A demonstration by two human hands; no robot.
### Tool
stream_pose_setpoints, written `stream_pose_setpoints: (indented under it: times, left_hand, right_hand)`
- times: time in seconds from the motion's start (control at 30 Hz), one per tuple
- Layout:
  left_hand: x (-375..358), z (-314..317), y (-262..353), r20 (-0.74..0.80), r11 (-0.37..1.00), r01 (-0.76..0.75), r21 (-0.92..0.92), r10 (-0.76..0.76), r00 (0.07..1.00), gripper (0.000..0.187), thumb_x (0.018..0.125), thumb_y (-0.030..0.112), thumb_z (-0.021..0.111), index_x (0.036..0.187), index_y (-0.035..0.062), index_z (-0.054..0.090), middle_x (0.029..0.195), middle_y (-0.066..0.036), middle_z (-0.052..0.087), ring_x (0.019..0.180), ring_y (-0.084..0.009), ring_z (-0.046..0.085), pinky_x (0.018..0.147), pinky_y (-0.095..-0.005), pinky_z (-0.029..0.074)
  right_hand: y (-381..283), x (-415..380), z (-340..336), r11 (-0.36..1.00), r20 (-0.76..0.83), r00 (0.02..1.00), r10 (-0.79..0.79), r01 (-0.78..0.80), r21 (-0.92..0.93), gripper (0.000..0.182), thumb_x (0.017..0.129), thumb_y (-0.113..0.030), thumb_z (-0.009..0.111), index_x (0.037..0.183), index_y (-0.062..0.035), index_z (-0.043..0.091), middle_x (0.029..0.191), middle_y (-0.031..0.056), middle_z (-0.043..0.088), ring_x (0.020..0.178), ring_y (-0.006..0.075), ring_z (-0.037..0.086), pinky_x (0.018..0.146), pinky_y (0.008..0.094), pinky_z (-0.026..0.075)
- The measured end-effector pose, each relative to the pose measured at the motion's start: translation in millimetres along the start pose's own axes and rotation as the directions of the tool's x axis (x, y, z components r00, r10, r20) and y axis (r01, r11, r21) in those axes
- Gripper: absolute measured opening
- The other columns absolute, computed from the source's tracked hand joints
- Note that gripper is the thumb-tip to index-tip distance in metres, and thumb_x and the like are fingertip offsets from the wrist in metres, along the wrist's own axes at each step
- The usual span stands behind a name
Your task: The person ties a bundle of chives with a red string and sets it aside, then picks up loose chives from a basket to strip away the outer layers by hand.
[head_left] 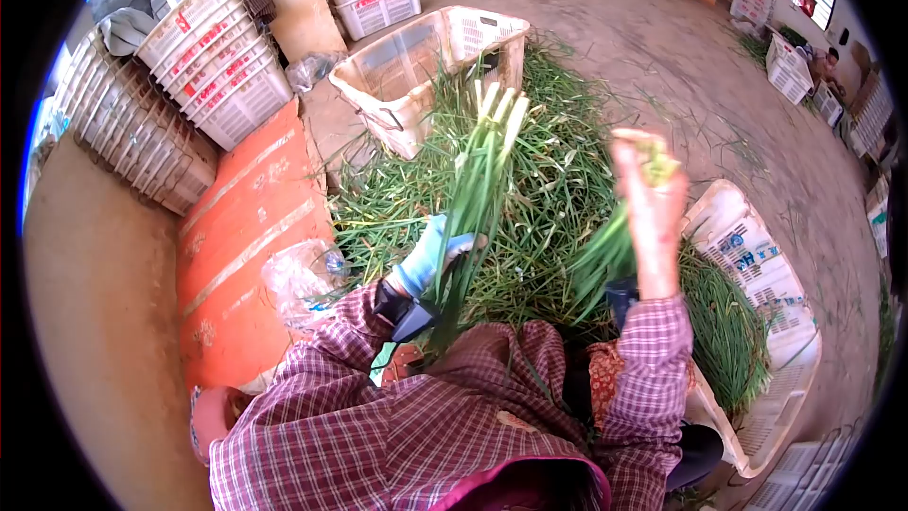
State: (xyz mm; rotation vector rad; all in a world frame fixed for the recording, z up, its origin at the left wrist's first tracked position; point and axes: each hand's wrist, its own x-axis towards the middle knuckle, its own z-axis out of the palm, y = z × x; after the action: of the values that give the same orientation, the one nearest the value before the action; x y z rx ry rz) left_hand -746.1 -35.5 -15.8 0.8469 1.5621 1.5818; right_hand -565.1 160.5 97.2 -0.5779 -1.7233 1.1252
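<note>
My left hand (433, 258), in a light blue glove, is closed around a bunch of chives (484, 166). The long green leaves hang past my wrist, and the pale white ends point up and away from me. Raised on the right, my bare right hand (653, 199) is closed on another bunch of chives (605, 251). Its yellowish cut ends show at the top of the fist and its leaves slant down to the left. This hand is slightly blurred. Beneath both hands spreads a large heap of loose green leaves (558, 151).
A white crate (802, 360) holding chives stands to my right. An open white crate (378, 76) sits behind the heap. Stacked crates (222, 61) line the left, by an orange sheet (248, 218) with a clear plastic bag (305, 276). A person (829, 61) is far right.
</note>
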Motion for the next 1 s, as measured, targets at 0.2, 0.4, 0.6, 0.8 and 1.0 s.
stream_pose_setpoints:
  times: [0.2,0.4,0.6,0.8,1.0]
  left_hand:
    - [-11.1,33.1,2.7,0.042,0.979,-0.145,0.143,0.141,0.989,0.025,0.082,0.005,0.064,0.106,0.0006,0.064,0.086,0.003,0.062,0.073,-0.0018,0.051,0.064,-0.02,0.044]
    - [-14.3,38.2,17.2,0.178,0.997,-0.027,0.077,0.013,0.984,0.032,0.082,0.011,0.068,0.111,0.0008,0.06,0.091,-0.001,0.063,0.077,-0.0061,0.056,0.068,-0.0224,0.046]
    - [-7.9,38.2,14.7,0.264,0.923,0.213,-0.321,-0.129,0.956,0.047,0.081,0.022,0.073,0.119,0.0031,0.054,0.09,-0.001,0.062,0.073,-0.009,0.059,0.061,-0.0234,0.049]
    - [7.0,22.0,20.2,0.113,0.98,0.102,-0.173,-0.083,0.99,0.036,0.082,0.013,0.071,0.114,0.0044,0.054,0.077,0.0,0.06,0.056,-0.0069,0.055,0.051,-0.0206,0.044]
    - [18.9,-32.0,-21.2,-0.043,0.98,0.097,-0.176,-0.106,0.993,0.022,0.082,0.014,0.069,0.099,0.0031,0.06,0.068,0.002,0.054,0.05,-0.0075,0.049,0.046,-0.0217,0.04]
  right_hand:
    - [11.7,-10.1,54.3,0.969,0.134,0.98,-0.146,0.169,-0.179,0.049,0.072,-0.033,0.079,0.106,-0.0013,0.063,0.078,0.0132,0.069,0.067,0.0256,0.068,0.063,0.0337,0.053]
    - [33.8,-6.9,43.3,0.965,0.148,0.983,-0.11,0.142,-0.222,0.033,0.08,-0.027,0.072,0.099,-0.0017,0.066,0.074,0.0135,0.067,0.063,0.0232,0.066,0.058,0.0331,0.051]
    - [21.8,-8.4,22.9,0.985,0.247,0.96,0.135,-0.158,0.075,0.017,0.086,-0.019,0.065,0.093,-0.004,0.068,0.068,-0.0007,0.061,0.052,0.006,0.053,0.049,0.0244,0.044]
    - [40.9,0.5,-2.6,0.948,0.246,0.954,0.172,-0.229,0.223,0.016,0.085,-0.02,0.067,0.086,-0.0049,0.067,0.069,-0.0005,0.061,0.049,0.005,0.051,0.043,0.0198,0.042]
    - [25.4,12.4,-43.8,0.964,0.086,0.985,0.148,-0.163,0.209,0.028,0.086,-0.03,0.068,0.102,-0.0072,0.067,0.068,0.0,0.061,0.046,0.0029,0.047,0.042,0.0177,0.042]
